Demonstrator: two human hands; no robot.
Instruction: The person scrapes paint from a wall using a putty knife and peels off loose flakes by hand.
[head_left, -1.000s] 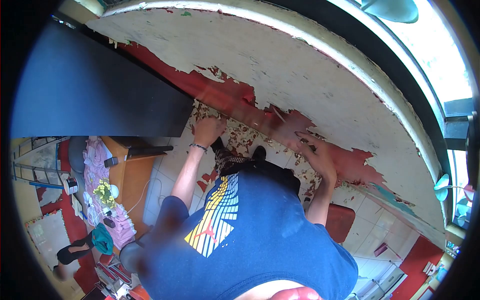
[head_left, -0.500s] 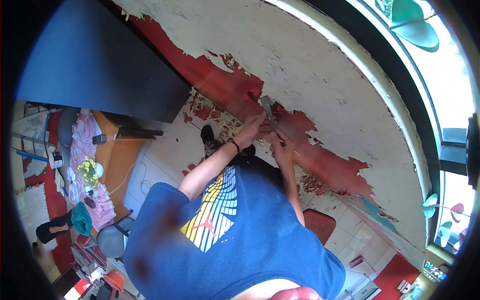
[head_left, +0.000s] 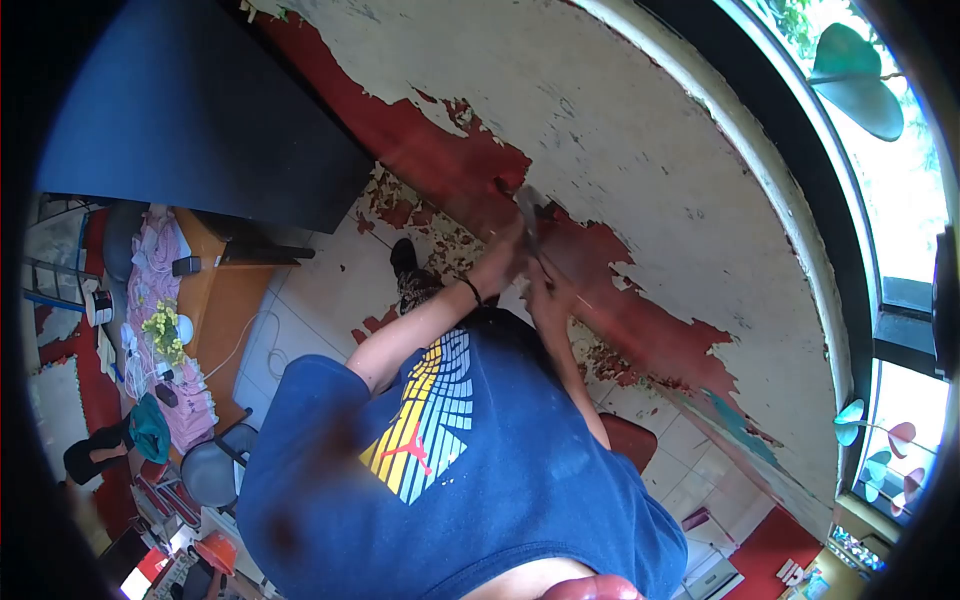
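Observation:
A metal scraper (head_left: 530,212) lies with its blade against the wall, at the ragged edge of the red paint (head_left: 480,165). My right hand (head_left: 549,300) is closed round its lower end, the handle. Higher up, my left hand (head_left: 503,258), with a dark band at the wrist, grips the scraper beside the blade; motion smears its fingers. Round the blade the wall surface (head_left: 640,170) is bare and pale, with torn red strips left along the bottom.
Paint flakes (head_left: 440,245) litter the tiled floor along the wall. A dark panel (head_left: 200,120) stands at the left, near a wooden desk (head_left: 220,310) with a pink cloth. A red seat (head_left: 628,443) is at my right. A window with hanging leaves (head_left: 858,80) curves above.
Both hands and the scraper have shifted slightly, and my left hand is more blurred. The whole view has turned a little. The blade remains at the same torn paint edge.

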